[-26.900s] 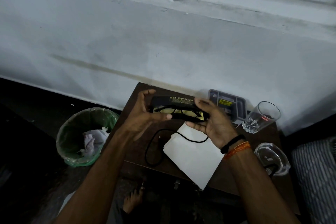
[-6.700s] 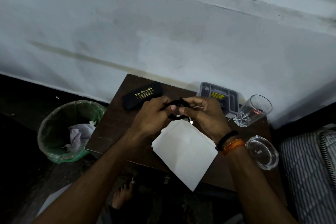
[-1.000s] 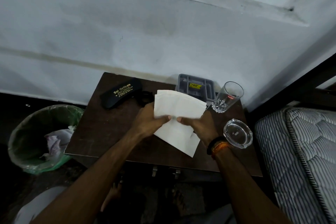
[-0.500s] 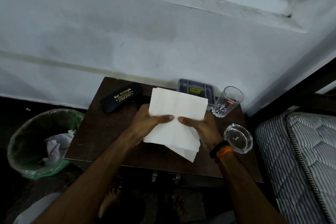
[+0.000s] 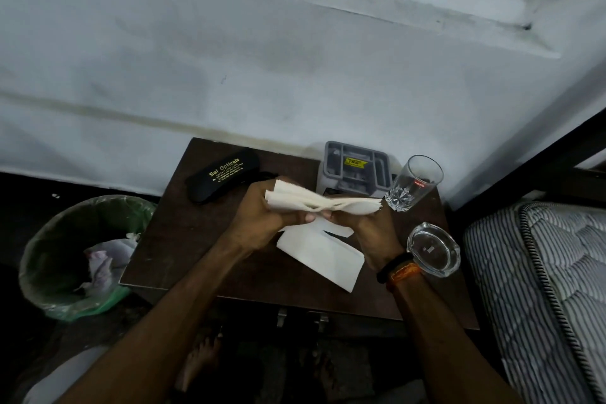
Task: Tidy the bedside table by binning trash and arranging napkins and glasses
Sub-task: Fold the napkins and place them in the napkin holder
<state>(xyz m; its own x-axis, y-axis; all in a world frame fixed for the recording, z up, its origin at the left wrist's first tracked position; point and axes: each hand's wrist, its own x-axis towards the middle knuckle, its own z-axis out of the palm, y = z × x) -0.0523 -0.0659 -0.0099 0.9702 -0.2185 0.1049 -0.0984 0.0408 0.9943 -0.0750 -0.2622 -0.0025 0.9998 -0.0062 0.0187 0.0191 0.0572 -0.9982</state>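
Napkins (image 5: 314,202) lie long side to side, pinched between the left hand (image 5: 262,216) and right hand (image 5: 367,226), just above more napkins on the surface (image 5: 183,239).

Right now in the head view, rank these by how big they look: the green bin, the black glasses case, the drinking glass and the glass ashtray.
1. Green bin, clearly largest.
2. Black glasses case.
3. Drinking glass and glass ashtray look alike; I won't rank them. Wide-angle distortion makes it unsure.
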